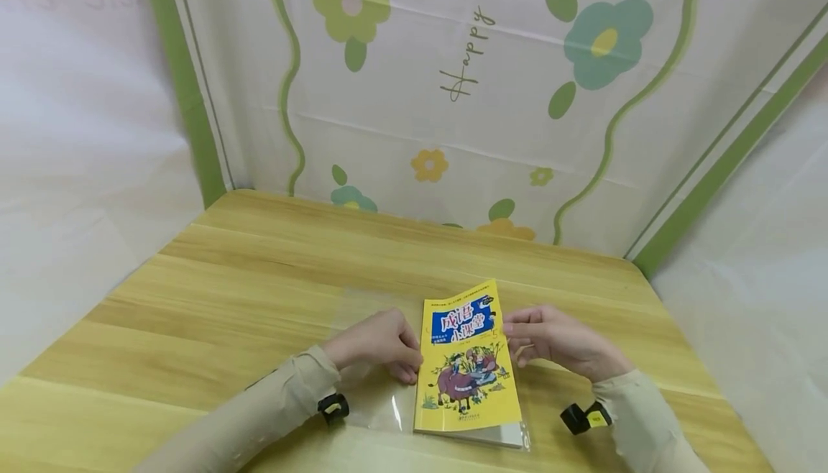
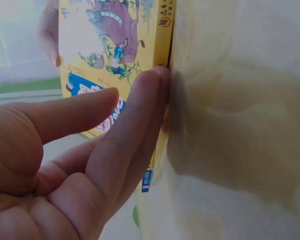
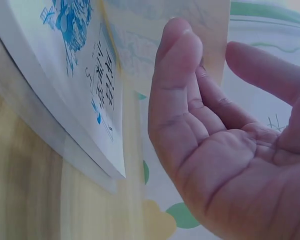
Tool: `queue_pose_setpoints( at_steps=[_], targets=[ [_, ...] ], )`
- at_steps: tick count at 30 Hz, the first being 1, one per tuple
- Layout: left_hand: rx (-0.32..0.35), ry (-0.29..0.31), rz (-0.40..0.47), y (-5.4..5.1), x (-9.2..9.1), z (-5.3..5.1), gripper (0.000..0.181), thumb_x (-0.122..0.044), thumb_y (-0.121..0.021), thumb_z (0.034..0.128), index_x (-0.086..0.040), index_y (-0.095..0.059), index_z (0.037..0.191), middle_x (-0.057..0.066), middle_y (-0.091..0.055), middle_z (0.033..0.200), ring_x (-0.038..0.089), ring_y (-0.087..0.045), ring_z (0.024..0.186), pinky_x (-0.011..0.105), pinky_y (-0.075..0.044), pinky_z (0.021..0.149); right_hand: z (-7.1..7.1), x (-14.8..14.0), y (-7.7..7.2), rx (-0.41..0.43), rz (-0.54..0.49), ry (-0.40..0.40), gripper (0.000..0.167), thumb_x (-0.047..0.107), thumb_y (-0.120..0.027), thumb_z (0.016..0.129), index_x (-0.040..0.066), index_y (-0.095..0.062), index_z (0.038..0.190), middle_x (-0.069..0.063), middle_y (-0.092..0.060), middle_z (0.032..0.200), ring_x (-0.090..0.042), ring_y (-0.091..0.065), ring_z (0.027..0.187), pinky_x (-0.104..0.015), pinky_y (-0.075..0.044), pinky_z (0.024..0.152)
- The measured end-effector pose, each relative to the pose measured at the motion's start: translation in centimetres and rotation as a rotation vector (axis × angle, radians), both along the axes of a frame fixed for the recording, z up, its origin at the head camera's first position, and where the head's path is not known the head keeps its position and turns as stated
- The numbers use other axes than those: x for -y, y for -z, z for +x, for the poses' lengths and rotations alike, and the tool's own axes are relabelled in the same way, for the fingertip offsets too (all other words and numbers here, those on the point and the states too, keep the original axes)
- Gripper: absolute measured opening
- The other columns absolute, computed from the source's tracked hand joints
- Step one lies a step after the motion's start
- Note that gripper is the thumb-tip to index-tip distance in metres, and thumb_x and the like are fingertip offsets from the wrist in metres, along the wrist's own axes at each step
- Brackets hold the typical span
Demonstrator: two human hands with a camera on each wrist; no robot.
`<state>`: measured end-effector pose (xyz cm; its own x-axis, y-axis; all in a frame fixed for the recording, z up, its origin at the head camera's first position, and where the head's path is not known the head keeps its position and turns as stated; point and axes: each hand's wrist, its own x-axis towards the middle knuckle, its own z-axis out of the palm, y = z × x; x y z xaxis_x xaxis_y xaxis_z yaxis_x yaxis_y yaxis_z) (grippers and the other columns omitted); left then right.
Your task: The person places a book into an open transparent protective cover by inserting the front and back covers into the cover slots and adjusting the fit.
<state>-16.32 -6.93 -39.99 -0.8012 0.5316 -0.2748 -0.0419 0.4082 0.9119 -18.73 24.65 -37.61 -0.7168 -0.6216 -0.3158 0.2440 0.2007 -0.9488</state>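
A paperback book [image 1: 468,365] with a yellow front cover, a blue title panel and a drawing of a purple ox lies on a clear plastic sheet [image 1: 378,405]. Its front cover is raised along the right side, and the printed title page [image 3: 85,60] shows beneath in the right wrist view. My left hand [image 1: 382,347] rests its extended fingertips against the spine [image 2: 162,37]; its thumb hovers over the cover. At the opposite edge, my right hand [image 1: 559,336] holds the lifted cover, fingers on the inner side and thumb by the edge.
The wooden table [image 1: 259,272] carries the sheet and book. A floral fabric wall [image 1: 401,106] stands behind the table, with pale fabric [image 1: 84,142] at both sides. A black strap mount [image 1: 585,418] sits at each wrist.
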Motion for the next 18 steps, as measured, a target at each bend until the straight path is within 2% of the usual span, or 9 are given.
queue_pose_setpoints(
  at_steps=[4, 11, 15, 18],
  targets=[
    [-0.047, 0.072, -0.046, -0.4, 0.1, 0.1, 0.011, -0.004, -0.069, 0.0903, 0.001, -0.073, 0.081, 0.01, -0.07, 0.071, 0.024, -0.07, 0.067, 0.033, -0.059, 0.063, 0.0, -0.1, 0.4, 0.02, -0.04, -0.026, 0.024, 0.011, -0.057, 0.1, -0.006, -0.062, 0.115, -0.01, -0.067, 0.096, -0.019, -0.063, 0.081, -0.032, -0.056, 0.073],
    [-0.163, 0.172, -0.106, -1.6, 0.9, 0.0, 0.016, -0.016, -0.067, 0.0939, -0.004, -0.073, 0.084, 0.004, -0.07, 0.077, 0.021, -0.07, 0.073, 0.033, -0.057, 0.068, -0.1, -0.2, 0.5, 0.015, -0.026, -0.021, 0.021, 0.012, -0.059, 0.099, -0.005, -0.063, 0.112, -0.01, -0.066, 0.095, -0.019, -0.063, 0.08, -0.032, -0.056, 0.073],
    [-0.215, 0.185, -0.092, -2.3, 1.8, -0.5, 0.018, -0.016, -0.065, 0.0952, -0.002, -0.073, 0.087, 0.006, -0.071, 0.081, 0.023, -0.07, 0.075, 0.035, -0.057, 0.071, -0.3, 0.1, 0.1, 0.004, -0.012, -0.022, 0.025, 0.012, -0.059, 0.099, -0.007, -0.061, 0.116, -0.013, -0.067, 0.1, -0.02, -0.064, 0.082, -0.031, -0.056, 0.074],
    [-0.258, 0.18, -0.096, -2.8, 2.6, -1.1, 0.019, -0.017, -0.066, 0.0947, 0.0, -0.073, 0.101, 0.005, -0.071, 0.088, 0.021, -0.07, 0.077, 0.033, -0.057, 0.072, -0.4, 0.4, -0.3, -0.013, 0.0, -0.027, 0.031, 0.013, -0.06, 0.098, -0.009, -0.059, 0.121, -0.017, -0.067, 0.106, -0.021, -0.065, 0.085, -0.031, -0.056, 0.074]
  ],
)
